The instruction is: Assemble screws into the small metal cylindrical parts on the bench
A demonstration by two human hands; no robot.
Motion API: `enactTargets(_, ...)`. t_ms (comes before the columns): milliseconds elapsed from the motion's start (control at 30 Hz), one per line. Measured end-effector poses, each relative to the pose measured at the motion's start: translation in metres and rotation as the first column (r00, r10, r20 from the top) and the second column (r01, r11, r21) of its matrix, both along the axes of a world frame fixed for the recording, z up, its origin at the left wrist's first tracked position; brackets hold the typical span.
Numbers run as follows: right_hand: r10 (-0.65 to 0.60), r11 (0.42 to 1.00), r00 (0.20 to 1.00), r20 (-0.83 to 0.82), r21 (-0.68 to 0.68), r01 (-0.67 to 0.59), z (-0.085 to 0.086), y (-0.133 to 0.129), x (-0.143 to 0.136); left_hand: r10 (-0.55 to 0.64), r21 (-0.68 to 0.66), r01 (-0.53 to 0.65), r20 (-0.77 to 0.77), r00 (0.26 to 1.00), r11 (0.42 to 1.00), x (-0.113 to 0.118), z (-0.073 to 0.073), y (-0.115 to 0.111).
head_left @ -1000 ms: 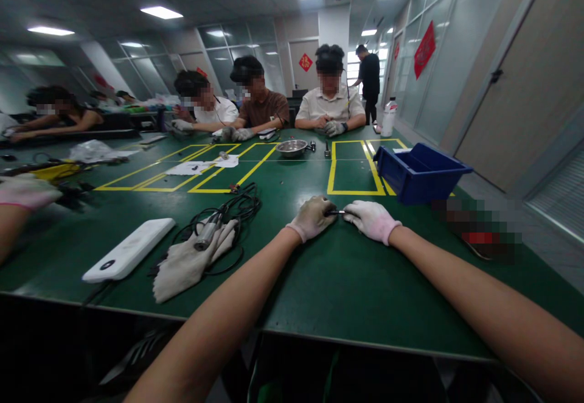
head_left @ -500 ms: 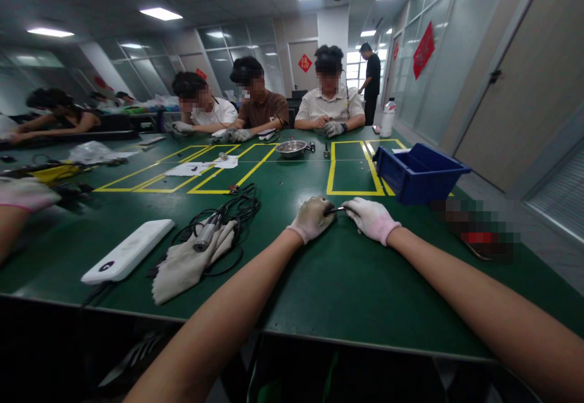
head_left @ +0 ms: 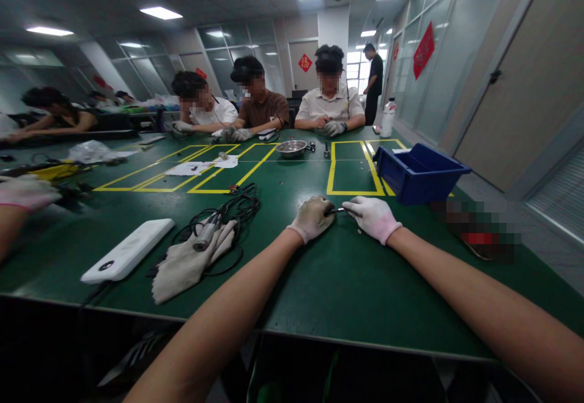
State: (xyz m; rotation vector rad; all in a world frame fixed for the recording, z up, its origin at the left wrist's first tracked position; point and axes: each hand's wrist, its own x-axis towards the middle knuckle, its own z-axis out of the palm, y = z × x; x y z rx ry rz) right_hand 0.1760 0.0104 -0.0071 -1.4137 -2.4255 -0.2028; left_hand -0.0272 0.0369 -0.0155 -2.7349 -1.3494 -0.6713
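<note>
My left hand, in a soiled whitish glove, is closed around one end of a thin dark rod with a shiny metal part. Its other end meets the fingertips of my right hand, gloved in white with a pink cuff and pinched together. Most of the rod is hidden by the fingers, so its exact kind cannot be told. Both hands rest low over the green table. A tiny light bit lies on the tabletop just beneath my right hand.
A blue bin stands beyond my right hand. To the left lie a white power bank, spare gloves and coiled black cables. Farther back are a metal bowl and yellow tape outlines. Co-workers sit opposite; another gloved hand is at far left.
My hands stay nearly in place, with the right fingers shifting slightly on the rod. The co-worker's hand at far left has moved a little, and the standing person in back has shifted right.
</note>
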Motion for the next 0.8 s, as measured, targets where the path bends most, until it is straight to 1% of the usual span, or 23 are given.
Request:
enactTargets(167, 0.027, 0.998, 1.0, -0.004, 0.053, -0.027, -0.0009, 0.0007, 0.0003, -0.022, 0.026, 0.022, 0.004, 1.0, 0.999, -0.0013, -0.0017, 0.0015)
enactTargets(400, 0.034, 0.995, 0.999, 0.022, 0.089, -0.035, -0.0003, -0.0007, 0.0, -0.004, -0.005, 0.004, 0.003, 1.0, 1.0, -0.0005, 0.0007, -0.0005)
enactTargets(800, 0.037, 0.997, 0.999, -0.023, 0.067, -0.035, -0.0043, 0.003, 0.0016, -0.008, -0.031, 0.007, -0.008, 1.0, 0.999, -0.0005, 0.0018, -0.0003)
